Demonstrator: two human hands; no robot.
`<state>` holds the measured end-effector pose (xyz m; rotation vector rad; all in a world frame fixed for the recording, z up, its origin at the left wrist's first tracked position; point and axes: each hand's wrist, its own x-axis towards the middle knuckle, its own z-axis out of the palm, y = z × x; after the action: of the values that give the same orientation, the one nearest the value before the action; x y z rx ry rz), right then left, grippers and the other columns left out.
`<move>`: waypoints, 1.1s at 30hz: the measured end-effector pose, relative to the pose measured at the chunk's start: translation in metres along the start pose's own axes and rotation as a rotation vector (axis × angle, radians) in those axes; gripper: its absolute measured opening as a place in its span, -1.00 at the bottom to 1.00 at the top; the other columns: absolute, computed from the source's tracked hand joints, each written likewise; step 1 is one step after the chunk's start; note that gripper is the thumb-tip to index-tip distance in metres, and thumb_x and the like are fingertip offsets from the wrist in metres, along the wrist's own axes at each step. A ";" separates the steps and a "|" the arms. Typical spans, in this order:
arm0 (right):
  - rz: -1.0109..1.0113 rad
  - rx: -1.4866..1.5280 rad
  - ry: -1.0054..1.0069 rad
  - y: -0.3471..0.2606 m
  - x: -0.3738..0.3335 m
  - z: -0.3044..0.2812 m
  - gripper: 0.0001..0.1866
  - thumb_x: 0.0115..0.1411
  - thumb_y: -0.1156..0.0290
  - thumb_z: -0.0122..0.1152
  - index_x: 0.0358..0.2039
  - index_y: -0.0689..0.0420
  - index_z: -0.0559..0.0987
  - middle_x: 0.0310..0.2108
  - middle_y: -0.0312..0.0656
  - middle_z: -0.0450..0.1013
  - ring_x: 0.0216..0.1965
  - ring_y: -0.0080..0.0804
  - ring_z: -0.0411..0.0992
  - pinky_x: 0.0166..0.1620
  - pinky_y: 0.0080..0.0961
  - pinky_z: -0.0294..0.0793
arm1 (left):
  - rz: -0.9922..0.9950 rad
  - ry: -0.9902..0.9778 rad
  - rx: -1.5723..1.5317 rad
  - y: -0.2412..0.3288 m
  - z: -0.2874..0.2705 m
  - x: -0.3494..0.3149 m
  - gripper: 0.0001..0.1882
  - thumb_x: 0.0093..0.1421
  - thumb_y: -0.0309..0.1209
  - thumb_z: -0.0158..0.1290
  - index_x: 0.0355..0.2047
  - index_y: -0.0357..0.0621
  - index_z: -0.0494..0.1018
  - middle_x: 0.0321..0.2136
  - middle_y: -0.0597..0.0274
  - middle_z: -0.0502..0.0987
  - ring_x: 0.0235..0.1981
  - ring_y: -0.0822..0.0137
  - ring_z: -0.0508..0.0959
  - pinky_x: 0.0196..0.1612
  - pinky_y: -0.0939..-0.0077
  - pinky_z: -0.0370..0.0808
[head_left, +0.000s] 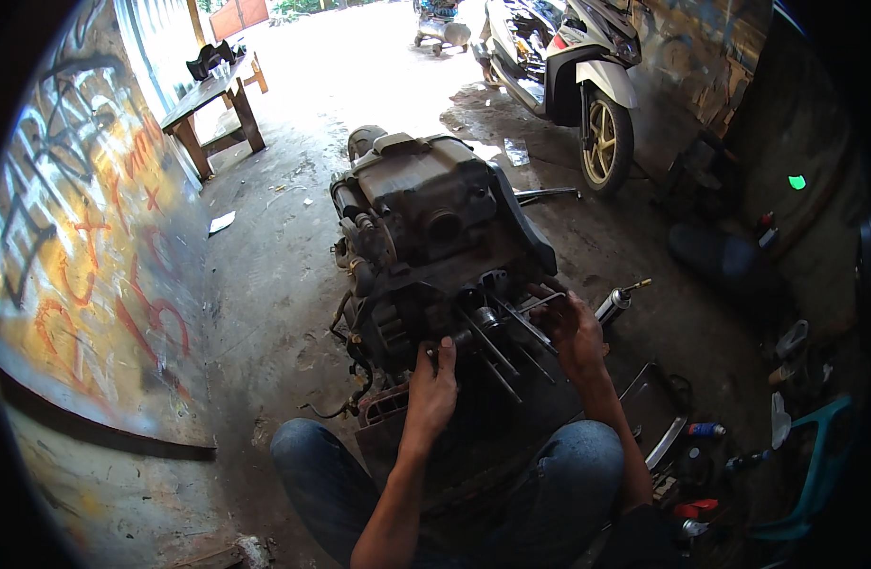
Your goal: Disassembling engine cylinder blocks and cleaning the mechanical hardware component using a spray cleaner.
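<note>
A scooter engine (426,237) stands on the ground in front of me, its dark casing dusty. Several long metal studs (497,360) stick out toward me around a shiny piston (487,321). My left hand (433,387) is at the lower left of the studs, thumb and fingers closed against the engine; what they hold, if anything, is hidden. To the right of the studs, my right hand (577,343) has curled fingers around a thin, bright, bent metal rod (545,302), whose far end points at the engine.
A silver canister with a brass tip (617,303) stands right of the engine. Loose parts, a blue spray can (706,430) and a teal plastic chair (815,474) lie farther right. A scooter (587,85) is parked ahead; a wooden bench (208,100) stands by the left wall.
</note>
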<state>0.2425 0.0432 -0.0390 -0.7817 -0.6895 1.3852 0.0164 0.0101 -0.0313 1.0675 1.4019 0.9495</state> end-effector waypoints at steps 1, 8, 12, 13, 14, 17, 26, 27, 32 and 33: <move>-0.003 0.000 -0.003 0.000 0.000 0.000 -0.51 0.36 0.21 -0.26 0.15 0.29 0.29 0.03 0.02 0.42 -0.18 -0.37 0.45 -0.03 -0.39 0.43 | 0.002 0.002 0.000 0.004 -0.003 -0.001 -0.45 0.35 0.05 -0.22 -0.18 -0.31 0.28 -0.48 0.10 0.35 -0.50 0.32 0.39 -0.42 0.39 0.37; 0.008 -0.019 -0.021 -0.001 -0.001 0.004 -0.50 0.37 0.20 -0.29 0.16 0.28 0.29 0.06 0.00 0.40 -0.18 -0.40 0.45 -0.02 -0.41 0.42 | 0.060 -0.028 -0.083 -0.011 -0.004 0.006 -0.47 0.33 0.08 -0.19 -0.12 -0.20 0.32 -0.42 0.25 0.41 -0.49 0.44 0.48 -0.43 0.54 0.40; 0.001 -0.014 -0.032 -0.001 -0.001 0.002 -0.50 0.37 0.19 -0.31 0.17 0.26 0.29 0.05 0.00 0.40 -0.17 -0.40 0.45 0.00 -0.41 0.42 | 0.042 0.027 -0.180 -0.001 0.003 0.000 -0.52 0.34 0.01 -0.16 -0.27 -0.25 0.34 -0.52 0.30 0.30 -0.50 0.48 0.35 -0.40 0.54 0.37; 0.004 -0.003 -0.035 -0.001 -0.001 0.003 -0.50 0.37 0.19 -0.31 0.17 0.25 0.29 0.04 -0.01 0.40 -0.16 -0.39 0.45 0.00 -0.41 0.41 | 0.042 0.029 -0.180 0.000 0.003 0.001 -0.52 0.34 0.01 -0.16 -0.27 -0.25 0.34 -0.52 0.30 0.30 -0.50 0.48 0.35 -0.40 0.54 0.37; 0.007 0.009 -0.038 -0.002 -0.002 0.003 -0.50 0.38 0.18 -0.32 0.17 0.24 0.30 0.04 -0.03 0.41 -0.15 -0.38 0.44 0.01 -0.41 0.41 | 0.021 0.018 -0.214 0.000 0.003 0.001 -0.54 0.34 -0.01 -0.14 -0.28 -0.24 0.34 -0.52 0.31 0.30 -0.51 0.49 0.34 -0.41 0.55 0.36; 0.001 0.046 -0.046 0.000 -0.002 0.001 -0.52 0.39 0.21 -0.33 0.17 0.25 0.27 -0.02 -0.01 0.42 -0.12 -0.30 0.46 0.02 -0.34 0.42 | -0.002 0.013 -0.256 -0.002 0.002 0.002 -0.58 0.33 -0.04 -0.11 -0.27 -0.22 0.34 -0.54 0.34 0.29 -0.53 0.51 0.33 -0.43 0.56 0.34; 0.018 0.130 -0.098 0.002 -0.003 -0.004 -0.47 0.41 0.07 -0.30 0.20 0.18 0.25 -0.04 -0.12 0.41 -0.05 -0.33 0.43 0.09 -0.36 0.40 | 0.085 0.083 -0.329 -0.003 0.009 0.003 -0.71 0.34 -0.18 -0.08 -0.19 -0.18 0.33 -0.59 0.39 0.25 -0.58 0.55 0.29 -0.50 0.60 0.29; 0.017 0.130 -0.099 0.003 -0.002 -0.006 -0.47 0.41 0.07 -0.30 0.20 0.18 0.25 -0.04 -0.12 0.41 -0.05 -0.33 0.43 0.09 -0.36 0.40 | 0.097 0.098 -0.335 -0.002 0.011 0.004 -0.72 0.34 -0.19 -0.08 -0.20 -0.18 0.33 -0.59 0.39 0.25 -0.58 0.56 0.28 -0.52 0.61 0.28; 0.022 0.192 -0.136 0.008 0.000 -0.014 -0.46 0.37 0.03 -0.19 0.16 0.17 0.29 -0.02 -0.12 0.40 -0.03 -0.31 0.43 0.08 -0.37 0.42 | 0.129 0.153 -0.315 0.000 0.016 0.002 -0.75 0.34 -0.23 -0.08 -0.24 -0.20 0.34 -0.61 0.40 0.25 -0.59 0.58 0.27 -0.53 0.61 0.26; 0.022 0.195 -0.140 0.009 0.001 -0.015 -0.46 0.37 0.03 -0.19 0.16 0.17 0.29 -0.02 -0.12 0.40 -0.03 -0.31 0.43 0.08 -0.37 0.42 | 0.137 0.172 -0.310 0.000 0.016 0.001 -0.75 0.34 -0.25 -0.09 -0.25 -0.21 0.34 -0.61 0.40 0.25 -0.59 0.58 0.26 -0.54 0.61 0.26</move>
<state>0.2497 0.0429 -0.0555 -0.5435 -0.6433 1.5126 0.0327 0.0107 -0.0335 0.8719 1.2772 1.3369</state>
